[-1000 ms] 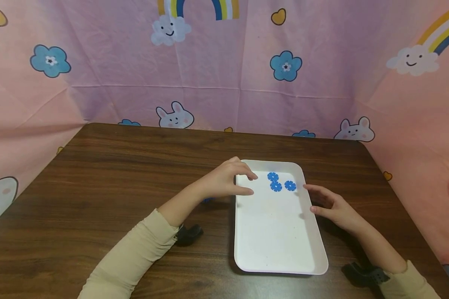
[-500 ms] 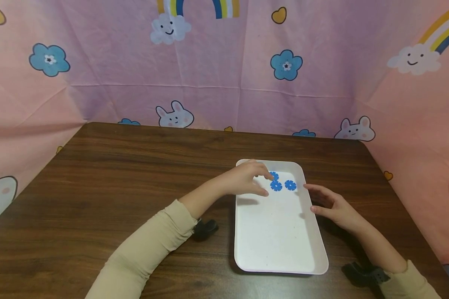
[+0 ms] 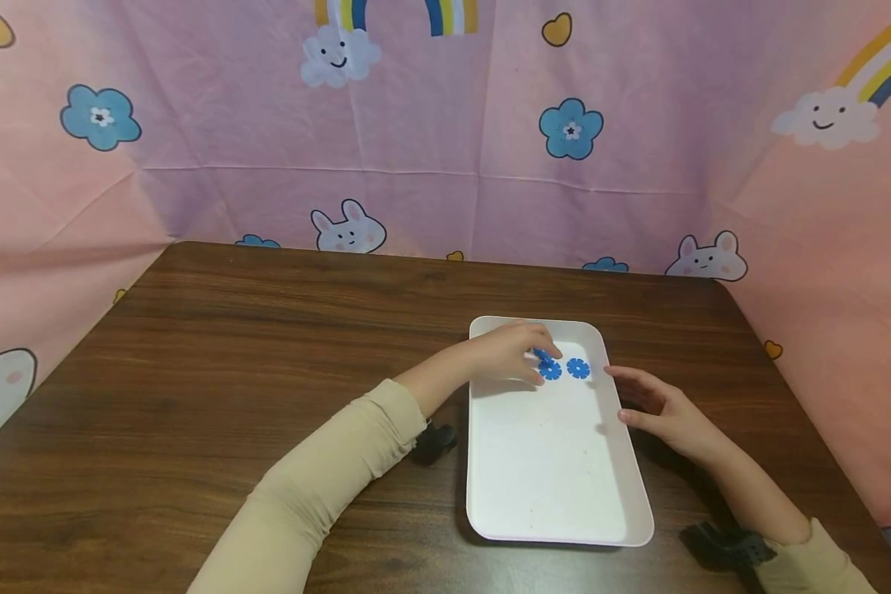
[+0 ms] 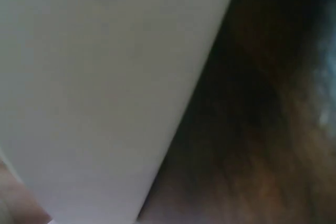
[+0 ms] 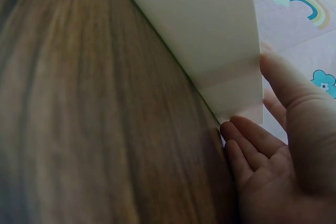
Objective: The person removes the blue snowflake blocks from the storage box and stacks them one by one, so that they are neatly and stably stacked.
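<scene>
The left hand (image 3: 511, 351) reached over the left rim of the white tray (image 3: 553, 470), thumb and fingers bent around the near side of two blue notched discs (image 3: 551, 370) that overlapped in view — whether it pinched the upper one could not be told, as the fingertips partly hid it. A third blue disc (image 3: 578, 368) lay flat just to their right, near the tray's far end. The right hand (image 3: 664, 417) was loosely curved and unclosed, its thumb and fingers spread against the outside of the tray's right wall. The tray sat on a dark wooden table (image 3: 282, 346), with a printed cloth (image 3: 431, 107) behind it
</scene>
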The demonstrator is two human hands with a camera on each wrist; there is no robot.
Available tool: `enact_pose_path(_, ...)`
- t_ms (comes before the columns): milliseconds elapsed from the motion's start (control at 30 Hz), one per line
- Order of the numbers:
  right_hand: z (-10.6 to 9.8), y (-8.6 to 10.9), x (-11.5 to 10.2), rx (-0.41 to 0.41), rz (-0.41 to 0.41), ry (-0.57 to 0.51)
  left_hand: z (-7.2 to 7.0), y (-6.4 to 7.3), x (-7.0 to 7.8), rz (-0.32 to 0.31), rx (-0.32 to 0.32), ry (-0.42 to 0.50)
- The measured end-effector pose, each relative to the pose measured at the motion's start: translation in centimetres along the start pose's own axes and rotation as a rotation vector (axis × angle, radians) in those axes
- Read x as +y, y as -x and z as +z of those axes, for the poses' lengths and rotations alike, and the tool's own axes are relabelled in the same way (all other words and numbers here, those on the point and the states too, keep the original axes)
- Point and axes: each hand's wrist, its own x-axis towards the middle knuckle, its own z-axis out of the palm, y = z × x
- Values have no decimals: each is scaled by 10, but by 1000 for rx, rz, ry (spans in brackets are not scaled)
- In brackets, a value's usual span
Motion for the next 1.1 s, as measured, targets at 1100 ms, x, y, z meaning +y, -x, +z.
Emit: enact_pose_path(1100,2,2,0,4,2,-5,13,-9,0,-105,-13,-143)
